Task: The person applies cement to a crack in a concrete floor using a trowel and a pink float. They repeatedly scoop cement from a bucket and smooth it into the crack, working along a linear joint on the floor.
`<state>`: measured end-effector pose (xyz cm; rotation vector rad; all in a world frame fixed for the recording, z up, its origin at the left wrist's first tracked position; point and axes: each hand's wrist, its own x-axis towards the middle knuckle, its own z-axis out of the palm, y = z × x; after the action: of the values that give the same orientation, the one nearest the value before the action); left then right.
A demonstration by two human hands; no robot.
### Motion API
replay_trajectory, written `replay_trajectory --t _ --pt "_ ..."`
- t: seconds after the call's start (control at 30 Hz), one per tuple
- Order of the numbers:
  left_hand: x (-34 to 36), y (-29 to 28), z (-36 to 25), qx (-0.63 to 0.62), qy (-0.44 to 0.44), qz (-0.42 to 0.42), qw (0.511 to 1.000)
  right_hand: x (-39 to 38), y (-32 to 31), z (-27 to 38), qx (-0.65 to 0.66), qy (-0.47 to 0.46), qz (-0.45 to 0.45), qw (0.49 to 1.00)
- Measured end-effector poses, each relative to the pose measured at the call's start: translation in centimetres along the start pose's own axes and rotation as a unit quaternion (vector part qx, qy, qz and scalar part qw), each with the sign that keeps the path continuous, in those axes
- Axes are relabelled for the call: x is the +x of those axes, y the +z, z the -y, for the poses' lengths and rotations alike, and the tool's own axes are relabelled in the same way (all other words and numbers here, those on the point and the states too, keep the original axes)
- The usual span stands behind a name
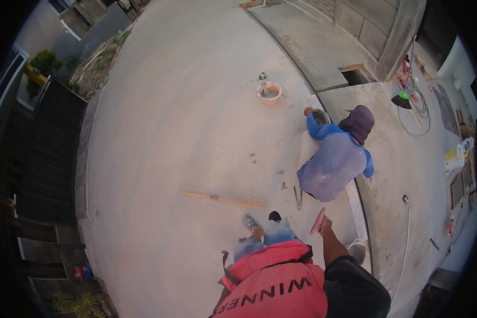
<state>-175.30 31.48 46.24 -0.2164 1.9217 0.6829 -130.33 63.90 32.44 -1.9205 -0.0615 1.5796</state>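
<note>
My right hand [326, 226] is closed on a flat pink tool [317, 219], out beside my right leg. Near that forearm sits a grey bucket [358, 255], beside a long pale strip [355, 209] along the slab edge. My left hand is out of sight behind my red vest [267, 286]. A straw broom [249, 202] lies on the pale concrete [159, 153] beyond my feet, and a thin dark tool [297, 198] lies to its right.
A crouching co-worker [328, 159] in blue reaches toward a dark bucket [319, 116]. Farther off stand a peach basin [270, 97], an open pit [353, 76], a green broom [401, 99] with hoses, and a white container [455, 159]. A dark gate [47, 153] borders the left.
</note>
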Motion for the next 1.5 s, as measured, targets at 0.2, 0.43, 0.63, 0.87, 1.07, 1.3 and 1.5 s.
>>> replay_trajectory --t 0.2,0.43,0.63,0.87,1.07,1.3,1.5 --pt "12.1 -11.8 -28.8 0.06 0.049 0.056 0.995 -8.3 10.2 -3.7 0.029 -0.011 0.018 0.999" --pt "18.9 -5.8 -60.5 0.015 0.121 0.037 0.992 -4.1 19.5 -2.0 0.001 0.091 -0.081 0.993" --pt "24.3 5.8 -70.6 0.037 0.078 0.093 0.992 4.1 32.4 17.2 -0.258 -0.125 -0.13 0.949" --pt "31.1 15.7 -82.3 0.245 0.119 0.072 0.96 -4.0 45.4 52.6 -0.072 -0.345 -0.063 0.934" --pt "30.5 32.8 -98.7 0.416 0.145 0.15 0.885 3.3 48.3 52.9 0.123 -0.214 -0.157 0.956" --pt "26.8 54.7 -116.2 0.645 0.176 0.302 0.679 12.4 57.6 44.5 0.332 -0.117 -0.403 0.844" --pt "25.8 68.8 -124.3 0.618 0.174 0.322 0.696 12.6 65.5 46.4 0.368 -0.043 -0.461 0.806"
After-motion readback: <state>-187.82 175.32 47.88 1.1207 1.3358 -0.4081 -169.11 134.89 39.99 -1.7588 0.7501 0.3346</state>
